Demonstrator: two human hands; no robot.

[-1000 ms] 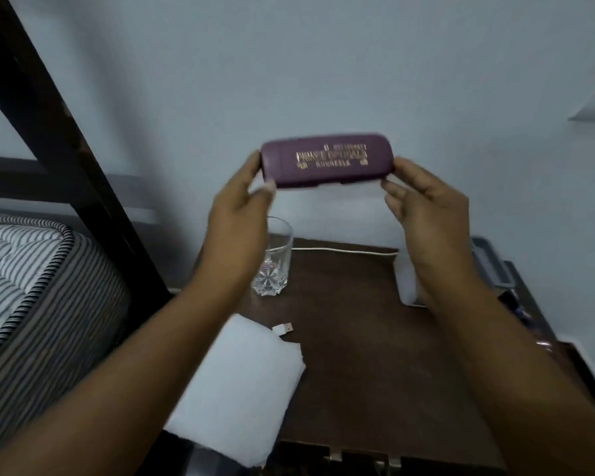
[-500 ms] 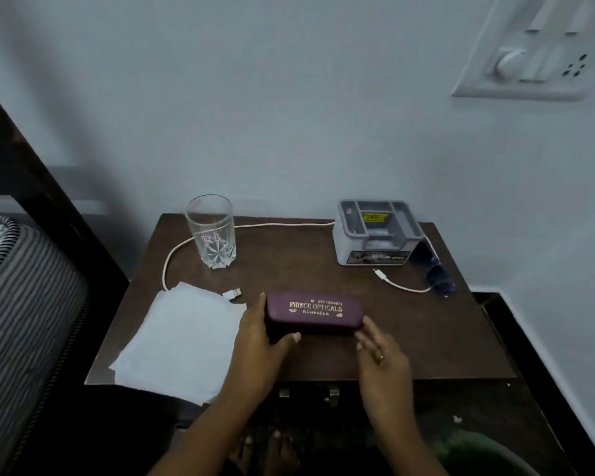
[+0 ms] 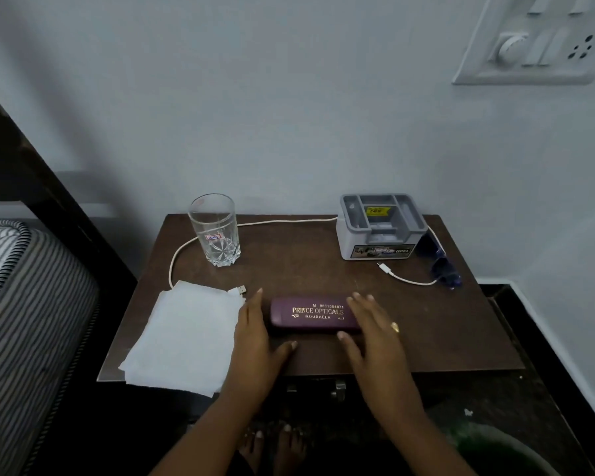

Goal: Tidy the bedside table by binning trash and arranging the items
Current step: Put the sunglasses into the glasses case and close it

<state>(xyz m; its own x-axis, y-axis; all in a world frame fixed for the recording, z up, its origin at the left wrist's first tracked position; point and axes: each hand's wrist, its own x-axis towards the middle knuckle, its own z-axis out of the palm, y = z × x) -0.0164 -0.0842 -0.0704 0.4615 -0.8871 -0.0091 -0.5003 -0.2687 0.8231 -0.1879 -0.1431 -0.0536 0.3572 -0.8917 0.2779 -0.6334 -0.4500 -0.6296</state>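
The purple spectacle case (image 3: 311, 316) lies flat near the front edge of the tabletop (image 3: 443, 324), between the left hand (image 3: 255, 333) and the right hand (image 3: 375, 333). Both hands rest with fingers (image 3: 359, 300) loosely spread, bracketing the case's ends rather than pinching it.

Risks, as I judge them: a careless nudge could slide the case off the front edge; the white tissue (image 3: 182, 334) already overhangs the corner and could drop; a sweep toward the white USB cable (image 3: 186, 249) could tug it against the drinking glass (image 3: 215, 231) and tip it.

The glass looks empty. The grey plastic organiser (image 3: 380, 228) shows only a yellow price sticker inside. Whether the shut case holds anything cannot be told.
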